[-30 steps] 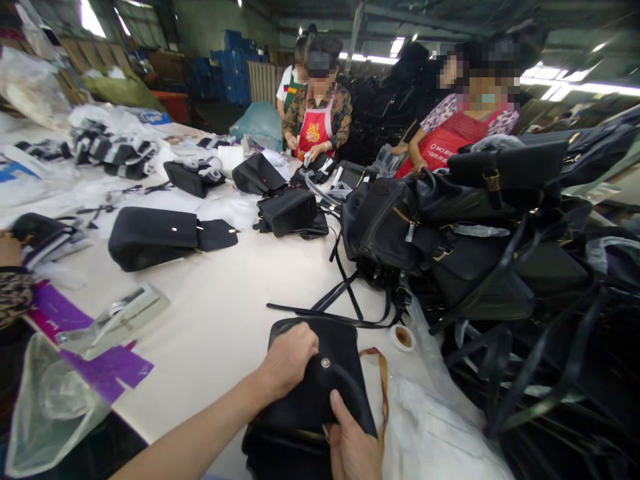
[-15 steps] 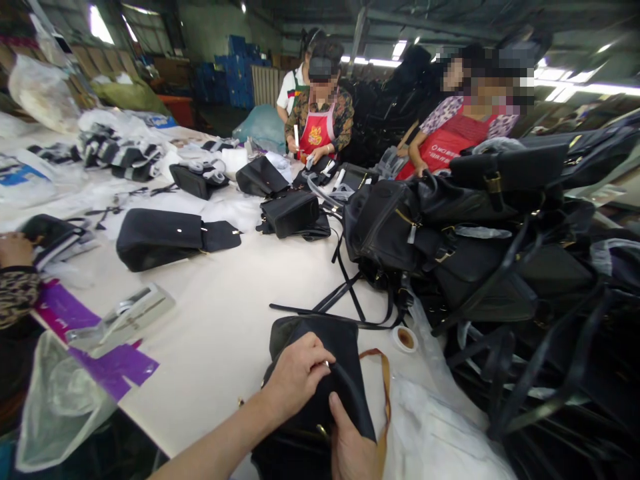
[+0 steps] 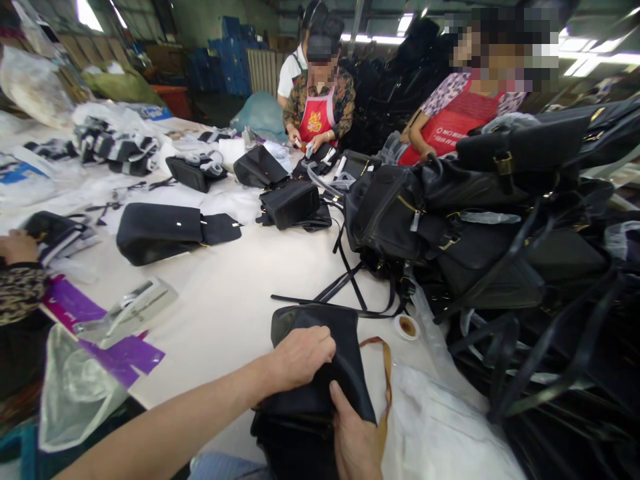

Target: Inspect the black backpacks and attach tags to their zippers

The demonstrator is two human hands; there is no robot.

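Observation:
A black leather bag (image 3: 345,333) lies on the white table in front of me, its smooth flap side up. On its upper face rests my left hand (image 3: 303,357), closed, with the fingers curled in and whatever they grip hidden. My right hand (image 3: 355,433) holds the bag's right edge, thumb on top and the other fingers out of sight underneath. A brown strip (image 3: 387,380) curves out beside the bag's right edge. Just beyond its top edge lie thin black straps (image 3: 320,304).
To the right rises a big pile of black bags (image 3: 480,253). A small tub of brown stuff (image 3: 407,327) stands near it. Another bag (image 3: 160,230) and a tape dispenser (image 3: 135,310) lie left. A co-worker's hand (image 3: 19,247) is at far left; people in red aprons (image 3: 317,120) work opposite.
My left hand has turned and closed more, covering the small metal piece that showed at its fingertips. My right hand keeps its hold on the bag. The view has shifted slightly.

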